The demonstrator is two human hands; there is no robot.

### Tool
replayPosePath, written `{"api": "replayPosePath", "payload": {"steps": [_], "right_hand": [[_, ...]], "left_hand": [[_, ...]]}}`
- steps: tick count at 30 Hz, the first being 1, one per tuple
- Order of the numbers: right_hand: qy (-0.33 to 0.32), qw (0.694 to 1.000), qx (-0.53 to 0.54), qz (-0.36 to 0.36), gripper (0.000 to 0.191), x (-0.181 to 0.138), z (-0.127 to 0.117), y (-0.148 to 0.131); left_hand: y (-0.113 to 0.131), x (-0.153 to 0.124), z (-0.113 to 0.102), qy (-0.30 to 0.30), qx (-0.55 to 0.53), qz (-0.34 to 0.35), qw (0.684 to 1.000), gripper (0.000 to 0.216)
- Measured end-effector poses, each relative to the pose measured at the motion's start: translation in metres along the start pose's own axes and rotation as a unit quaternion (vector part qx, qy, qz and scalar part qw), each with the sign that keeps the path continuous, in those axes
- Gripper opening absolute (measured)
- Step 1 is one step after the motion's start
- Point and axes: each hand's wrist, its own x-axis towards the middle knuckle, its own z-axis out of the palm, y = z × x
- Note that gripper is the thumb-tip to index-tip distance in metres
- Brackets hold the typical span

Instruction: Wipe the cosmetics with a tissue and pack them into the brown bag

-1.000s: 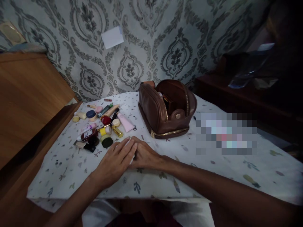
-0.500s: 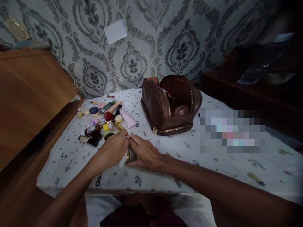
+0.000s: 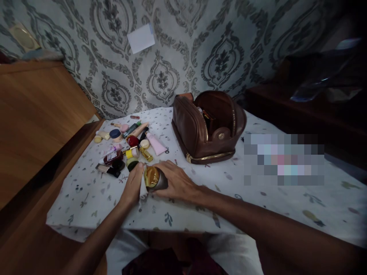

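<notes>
My right hand [image 3: 179, 182] is wrapped round a dark bottle with a shiny gold cap [image 3: 153, 177], tipped on its side above the cloth. Pressed against the cap's left side is a white wipe or tissue [image 3: 143, 188], pinched in my left hand [image 3: 132, 186]. Just beyond my left fingers sits a pale green jar [image 3: 132, 165] with a dark centre. A gold tube [image 3: 146, 154], a pink squeeze tube [image 3: 155, 143], a dark red bottle [image 3: 112, 157] and other cosmetics lie in a loose group past my hands.
An open brown leather cosmetic bag [image 3: 186, 126] stands right of the cosmetics, with items inside. A blurred-out patch [image 3: 283, 159] covers something farther right. The patterned tablecloth [image 3: 172, 214] reaches the near edge. A wooden cabinet [image 3: 37, 103] stands left; patterned wallpaper rises behind.
My left hand has shifted left, off the front of the bottle, with the wipe. The gold cap now shows plainly as the bottle has turned. My right hand keeps its hold.
</notes>
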Motion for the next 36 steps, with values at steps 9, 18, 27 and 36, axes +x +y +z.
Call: {"api": "replayPosePath", "payload": {"steps": [9,18,27,36], "right_hand": [[0.006,0.998,0.062,0.028,0.052,0.001,-0.003,0.003],[-0.054,0.993,0.108,-0.01,0.046,0.003,-0.029,0.001],[-0.041,0.948,0.308,0.065,0.043,0.004,-0.019,0.005],[-0.076,0.92,0.376,0.08,0.04,0.006,-0.009,0.01]], "left_hand": [[0.002,-0.017,0.004,-0.069,0.216,0.148,0.963,0.037],[-0.021,-0.045,-0.009,-0.096,0.387,0.257,0.88,0.068],[0.0,-0.043,-0.027,0.027,0.312,0.23,0.921,0.035],[0.01,-0.051,-0.014,0.009,0.331,0.456,0.826,0.029]]}}
